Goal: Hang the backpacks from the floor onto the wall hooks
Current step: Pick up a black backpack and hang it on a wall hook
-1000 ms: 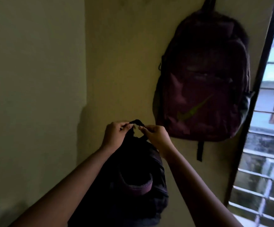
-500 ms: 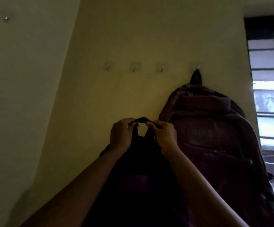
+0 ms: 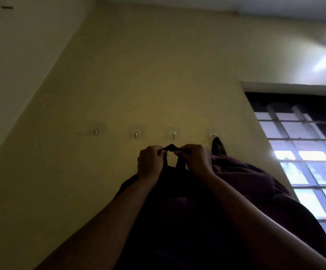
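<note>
Left hand [image 3: 150, 162], right hand [image 3: 196, 159] both pinch black backpack [image 3: 177, 211] loop [image 3: 170, 147] under hook [image 3: 173, 135]; four hooks; two backpacks, maroon backpack [image 3: 246, 178] hung.

A yellowish back wall [image 3: 158, 75] fills the middle of the view and meets a paler side wall [image 3: 22, 65] at a corner on the left. High on the side wall sits a small dark mark [image 3: 7, 7]. A tiny speck [image 3: 162, 103] dots the back wall. The white ceiling [image 3: 236, 4] runs along the top, with a bright blurred streak [image 3: 325, 62] at its right end. At right, a window [image 3: 304, 172] in a dark frame has crossed grille bars [image 3: 312, 185], daylight showing between them.
</note>
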`<state>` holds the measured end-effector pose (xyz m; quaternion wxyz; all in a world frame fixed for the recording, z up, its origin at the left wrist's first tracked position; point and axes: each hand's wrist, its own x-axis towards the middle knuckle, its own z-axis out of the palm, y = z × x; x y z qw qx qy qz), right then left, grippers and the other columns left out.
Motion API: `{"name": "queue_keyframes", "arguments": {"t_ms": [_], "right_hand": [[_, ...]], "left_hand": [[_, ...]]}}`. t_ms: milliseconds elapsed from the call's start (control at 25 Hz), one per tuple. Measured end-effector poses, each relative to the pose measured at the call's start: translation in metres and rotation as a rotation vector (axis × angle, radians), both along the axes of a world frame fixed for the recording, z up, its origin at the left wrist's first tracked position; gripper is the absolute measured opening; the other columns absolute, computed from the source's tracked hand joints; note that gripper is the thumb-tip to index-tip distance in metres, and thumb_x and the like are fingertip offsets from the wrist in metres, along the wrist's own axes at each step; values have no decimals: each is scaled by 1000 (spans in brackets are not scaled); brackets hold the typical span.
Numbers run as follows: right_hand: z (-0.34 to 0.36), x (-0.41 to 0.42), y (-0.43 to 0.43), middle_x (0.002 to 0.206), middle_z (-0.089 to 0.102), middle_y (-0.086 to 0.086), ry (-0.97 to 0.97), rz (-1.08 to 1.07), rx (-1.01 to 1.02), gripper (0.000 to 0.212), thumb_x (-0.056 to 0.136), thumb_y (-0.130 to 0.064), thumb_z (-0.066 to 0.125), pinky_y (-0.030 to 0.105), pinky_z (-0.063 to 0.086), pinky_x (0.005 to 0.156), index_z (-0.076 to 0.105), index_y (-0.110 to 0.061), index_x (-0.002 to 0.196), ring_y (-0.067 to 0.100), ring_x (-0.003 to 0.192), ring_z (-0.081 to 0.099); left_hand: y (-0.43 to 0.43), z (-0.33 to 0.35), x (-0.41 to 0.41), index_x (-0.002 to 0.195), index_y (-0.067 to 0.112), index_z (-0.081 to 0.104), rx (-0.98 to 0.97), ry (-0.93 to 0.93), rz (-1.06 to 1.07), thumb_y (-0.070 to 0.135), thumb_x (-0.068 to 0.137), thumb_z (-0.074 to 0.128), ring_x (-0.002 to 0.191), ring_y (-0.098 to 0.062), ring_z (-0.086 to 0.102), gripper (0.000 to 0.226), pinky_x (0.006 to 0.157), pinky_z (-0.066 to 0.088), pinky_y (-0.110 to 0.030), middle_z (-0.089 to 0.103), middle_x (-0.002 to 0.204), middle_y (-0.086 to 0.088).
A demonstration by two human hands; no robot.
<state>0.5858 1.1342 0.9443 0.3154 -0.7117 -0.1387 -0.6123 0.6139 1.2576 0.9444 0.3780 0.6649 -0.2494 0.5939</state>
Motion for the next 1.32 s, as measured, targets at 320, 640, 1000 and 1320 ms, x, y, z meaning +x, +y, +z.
{"name": "queue_keyframes", "arguments": {"t_ms": [320, 640, 1000, 1320], "right_hand": [[63, 29, -5, 98, 73, 15, -151, -76, 7, 22, 85, -24, 63, 27, 38, 63, 74, -12, 100, 26, 89, 67], [84, 60, -22, 110, 71, 14, -122, -97, 30, 23, 87, -25, 59, 26, 40, 73, 73, -15, 103, 30, 102, 63], [69, 60, -23, 101, 74, 11, -78, -16, 87, 23, 80, -35, 69, 24, 37, 58, 76, -19, 94, 24, 88, 65], [51, 39, -16, 106, 71, 18, 59, -34, 26, 26, 90, -22, 53, 31, 43, 71, 72, -6, 99, 28, 90, 63]], "left_hand": [[-8, 68, 26, 108, -1, 66, 89, -141, 51, 18, 95, 46, 107, -34, 61, 31, 81, 46, -40, 68, 111, -20], [-20, 92, 57, 113, 1, 66, 81, -141, 71, 14, 91, 53, 113, -33, 60, 28, 96, 48, -38, 67, 118, -19], [-9, 77, 57, 89, -2, 74, -80, -11, -130, 23, 73, 77, 92, -27, 68, 30, 81, 48, -33, 74, 96, -17], [-18, 50, 37, 101, -1, 70, -91, 67, -145, 23, 86, 63, 104, -29, 64, 29, 79, 46, -26, 71, 109, -18]]}}
